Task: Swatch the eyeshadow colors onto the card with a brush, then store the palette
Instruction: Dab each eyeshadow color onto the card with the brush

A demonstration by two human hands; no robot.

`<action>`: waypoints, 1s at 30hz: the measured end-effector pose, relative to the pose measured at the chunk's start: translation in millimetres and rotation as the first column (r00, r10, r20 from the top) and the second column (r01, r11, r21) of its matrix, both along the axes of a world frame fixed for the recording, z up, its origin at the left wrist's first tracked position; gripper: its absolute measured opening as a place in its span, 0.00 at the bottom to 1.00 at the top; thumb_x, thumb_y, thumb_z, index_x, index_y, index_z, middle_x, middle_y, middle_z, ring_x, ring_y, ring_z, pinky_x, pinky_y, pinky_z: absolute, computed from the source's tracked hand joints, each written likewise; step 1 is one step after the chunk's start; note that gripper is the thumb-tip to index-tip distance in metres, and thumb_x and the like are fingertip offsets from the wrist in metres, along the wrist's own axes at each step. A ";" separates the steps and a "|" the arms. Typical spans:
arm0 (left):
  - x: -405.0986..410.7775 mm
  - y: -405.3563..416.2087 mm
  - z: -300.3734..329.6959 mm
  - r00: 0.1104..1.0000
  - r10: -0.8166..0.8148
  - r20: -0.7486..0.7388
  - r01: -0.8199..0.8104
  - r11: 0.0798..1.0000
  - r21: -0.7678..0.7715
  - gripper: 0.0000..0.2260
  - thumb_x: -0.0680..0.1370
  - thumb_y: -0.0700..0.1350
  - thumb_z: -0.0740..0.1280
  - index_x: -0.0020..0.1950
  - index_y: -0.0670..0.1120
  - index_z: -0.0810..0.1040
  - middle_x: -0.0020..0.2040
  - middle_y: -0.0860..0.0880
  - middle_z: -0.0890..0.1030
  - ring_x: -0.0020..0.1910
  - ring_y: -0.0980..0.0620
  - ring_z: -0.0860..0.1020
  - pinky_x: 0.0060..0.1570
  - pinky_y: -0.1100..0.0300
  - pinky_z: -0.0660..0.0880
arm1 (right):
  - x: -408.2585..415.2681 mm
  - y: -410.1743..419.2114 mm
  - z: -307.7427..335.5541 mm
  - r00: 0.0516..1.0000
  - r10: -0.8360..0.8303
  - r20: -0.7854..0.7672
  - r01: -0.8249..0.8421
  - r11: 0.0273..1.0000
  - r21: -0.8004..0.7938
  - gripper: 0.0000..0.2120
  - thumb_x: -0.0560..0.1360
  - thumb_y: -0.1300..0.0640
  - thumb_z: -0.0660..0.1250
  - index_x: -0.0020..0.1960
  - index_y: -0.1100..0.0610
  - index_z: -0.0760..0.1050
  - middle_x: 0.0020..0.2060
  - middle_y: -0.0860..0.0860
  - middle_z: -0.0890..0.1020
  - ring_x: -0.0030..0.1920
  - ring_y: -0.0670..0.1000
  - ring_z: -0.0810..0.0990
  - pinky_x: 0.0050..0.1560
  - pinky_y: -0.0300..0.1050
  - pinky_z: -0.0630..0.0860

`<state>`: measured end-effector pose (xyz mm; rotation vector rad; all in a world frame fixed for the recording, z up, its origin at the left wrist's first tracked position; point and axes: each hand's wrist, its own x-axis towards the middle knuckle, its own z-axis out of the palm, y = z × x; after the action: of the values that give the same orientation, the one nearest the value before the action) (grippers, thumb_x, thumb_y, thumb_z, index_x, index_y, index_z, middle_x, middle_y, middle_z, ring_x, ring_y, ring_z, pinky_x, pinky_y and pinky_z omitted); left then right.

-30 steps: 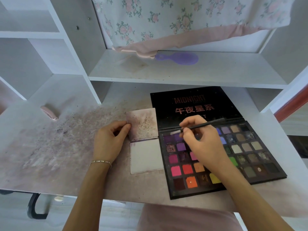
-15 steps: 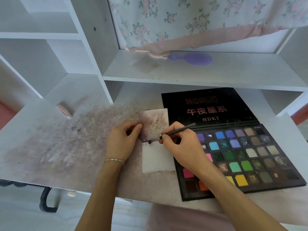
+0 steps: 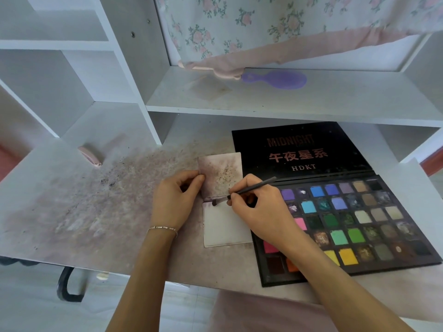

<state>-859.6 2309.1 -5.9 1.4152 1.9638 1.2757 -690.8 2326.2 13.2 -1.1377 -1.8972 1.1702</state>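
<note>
An open black eyeshadow palette [image 3: 359,226] with several coloured pans lies on the desk at the right, its lid [image 3: 299,152] flat behind it. Left of it lie two cards: a stained upper card [image 3: 221,173] and a whiter lower card [image 3: 225,226]. My right hand [image 3: 259,209] pinches a thin dark brush [image 3: 244,191], whose tip touches the top left corner of the lower card, where a purple smudge shows. My left hand [image 3: 175,200] holds the left edge of the upper card with its fingertips.
The desk top [image 3: 96,207] is smeared with pinkish powder on the left. A small pink object [image 3: 90,155] lies at the back left. A purple hairbrush [image 3: 278,79] rests on the shelf above, under a hanging floral cloth [image 3: 287,25]. White shelf compartments stand at the left.
My right hand carried the brush from the palette's purple pans leftward to the lower card and has swept its tip further left along the top edge. My left hand stayed on the upper card.
</note>
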 end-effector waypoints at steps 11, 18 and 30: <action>0.7 -0.8 1.2 1.000 0.008 0.006 -0.008 1.000 -0.006 0.06 0.75 0.41 0.67 0.48 0.48 0.83 0.41 0.61 0.79 0.43 0.58 0.79 0.48 0.62 0.75 | -0.6 0.2 0.6 1.000 0.006 0.013 -0.006 1.000 0.018 0.08 0.73 0.60 0.64 0.41 0.47 0.71 0.40 0.51 0.81 0.43 0.49 0.80 0.45 0.44 0.78; 0.9 -1.0 2.0 1.000 0.008 0.001 -0.008 1.000 -0.009 0.06 0.75 0.41 0.67 0.49 0.47 0.83 0.42 0.58 0.80 0.44 0.56 0.79 0.49 0.60 0.75 | 0.1 0.5 0.4 1.000 0.008 0.027 -0.008 1.000 0.021 0.08 0.73 0.60 0.64 0.40 0.47 0.71 0.39 0.51 0.81 0.43 0.48 0.79 0.44 0.45 0.78; 1.8 -1.1 3.4 1.000 0.005 0.003 -0.005 1.000 -0.021 0.06 0.75 0.41 0.67 0.49 0.47 0.83 0.43 0.56 0.81 0.45 0.55 0.80 0.49 0.60 0.75 | -0.3 0.8 0.1 1.000 0.003 0.029 -0.004 1.000 0.027 0.08 0.74 0.60 0.64 0.40 0.47 0.71 0.39 0.51 0.81 0.43 0.48 0.79 0.44 0.42 0.77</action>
<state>-857.8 2308.0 -2.5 1.3980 1.9744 1.2552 -691.0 2327.0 13.3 -1.1433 -1.9320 1.1328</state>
